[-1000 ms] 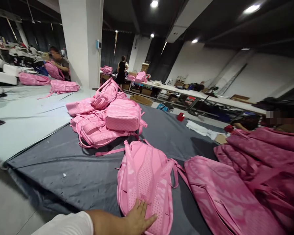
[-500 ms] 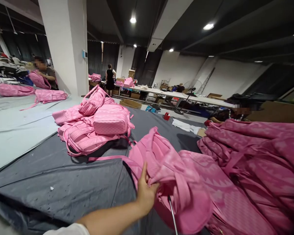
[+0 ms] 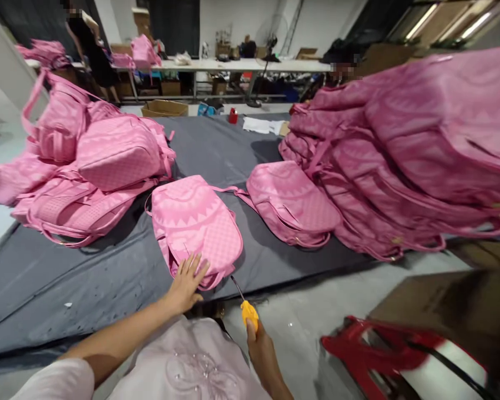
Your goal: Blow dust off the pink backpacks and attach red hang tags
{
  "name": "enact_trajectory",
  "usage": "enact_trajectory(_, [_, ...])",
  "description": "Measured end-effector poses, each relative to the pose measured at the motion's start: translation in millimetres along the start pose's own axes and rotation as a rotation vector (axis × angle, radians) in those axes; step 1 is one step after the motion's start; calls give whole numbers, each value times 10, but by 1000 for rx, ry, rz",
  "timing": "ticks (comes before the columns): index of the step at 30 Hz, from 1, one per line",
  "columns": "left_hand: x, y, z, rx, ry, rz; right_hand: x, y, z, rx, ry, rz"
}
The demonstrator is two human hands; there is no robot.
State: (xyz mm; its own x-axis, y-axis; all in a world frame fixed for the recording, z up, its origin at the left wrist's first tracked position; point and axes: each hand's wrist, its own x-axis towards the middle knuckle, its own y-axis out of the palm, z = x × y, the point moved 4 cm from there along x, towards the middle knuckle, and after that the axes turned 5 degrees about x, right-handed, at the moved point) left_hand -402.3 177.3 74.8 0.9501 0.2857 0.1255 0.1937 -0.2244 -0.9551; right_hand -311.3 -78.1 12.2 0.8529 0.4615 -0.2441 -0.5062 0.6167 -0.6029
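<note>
Pink backpack point(image 3: 198, 222), partly checked fabric, rounded corners; left hand point(image 3: 187, 282) splayed upon it; right hand point(image 3: 260, 343) clasping slim-shafted, yellow-handled tool point(image 3: 249, 312)

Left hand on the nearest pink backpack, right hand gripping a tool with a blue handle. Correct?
Not the handle colour: the head view shows the right hand gripping a yellow-handled tool. Left hand on the nearest pink backpack stands.

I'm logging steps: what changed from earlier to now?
The middle backpack was flipped from straps up to front up. The left hand now rests open on it; the right hand, gripping a yellow-handled tool, came into view. Left pile and right pile stayed.
</note>
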Motion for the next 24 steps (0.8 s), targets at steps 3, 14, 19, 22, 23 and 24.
enact_trajectory(3, [392,84,143,131,70,101,-80,9,-202,75,39,33])
enact_trajectory(14, [1163,-1246,429,-534,-227,-692,-45,-125,566,397,-61,-111])
enact_trajectory(19, [1049,-1291,243,-574,-106,-665,253,-137,687,351,-87,-68])
enact_trajectory(22, [919,-1198,-38,-486,94,-562,590,-125,944,198,-147,16])
enact_trajectory(23, [879,-1182,-151,-466,148,-538,708,-114,1065,144,-167,47])
enact_trajectory(24, [844,-1174,-268,-454,191,-523,818,-101,1192,91,-188,74])
